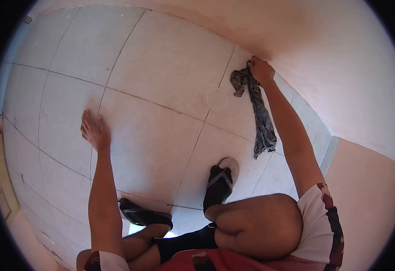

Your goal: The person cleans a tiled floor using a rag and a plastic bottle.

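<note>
A dark grey, speckled rag (261,118) hangs in a long strip from my right hand (261,71), whose fingers are closed on its upper end. A shorter, bunched part of the rag droops to the left of that hand, and its frayed lower end reaches back toward my right foot. The right hand is low by the base of the wall, at the edge of the tiled floor (170,67). My left hand (96,132) is apart from the rag, low over the tiles on the left with fingers stretched out, holding nothing.
A pale wall (342,67) runs along the far and right side. My feet, in a grey sandal (228,169) and a dark sandal (145,216), are planted on the floor below my knees. A faint round mark (218,99) shows on the tiles. At the far left stands a panelled door (2,187).
</note>
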